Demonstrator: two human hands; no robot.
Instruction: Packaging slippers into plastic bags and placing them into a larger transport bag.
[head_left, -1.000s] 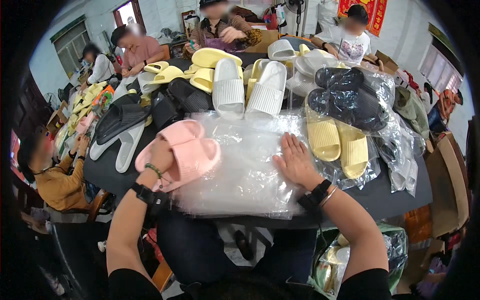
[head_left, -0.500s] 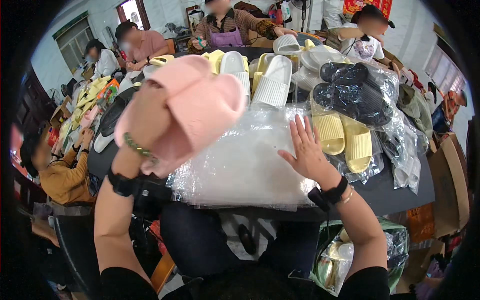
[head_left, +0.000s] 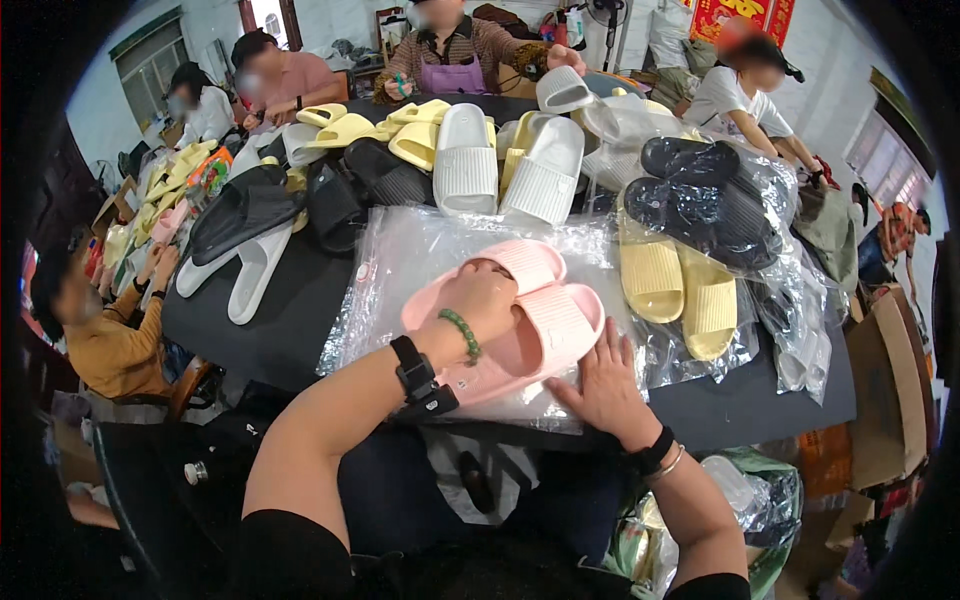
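A pair of pink slippers point(head_left: 563, 328) lies side by side over a stack of clear plastic bags point(head_left: 390, 250) at the table's near edge. My left hand point(head_left: 482, 308) grips the pair, its fingers tucked in under the straps and partly hidden there. Beside the slippers' toe end, my right hand point(head_left: 608, 388) rests flat on the plastic with its fingers stretched out, holding nothing. Just beyond the bags stand two whitish-grey slippers point(head_left: 467, 165), with black slippers point(head_left: 335, 205) to their left.
Bagged yellow slippers point(head_left: 652, 275) and bagged black slippers point(head_left: 715, 195) lie on the right of the dark table point(head_left: 290, 300). An open green sack point(head_left: 780, 480) of wrapped items is below at right, near a cardboard box point(head_left: 880, 390). Several people sit around the table.
My left hand has brought the pink slippers down and rightward from the air onto the bags. My right hand has slid nearer to me and stays flat.
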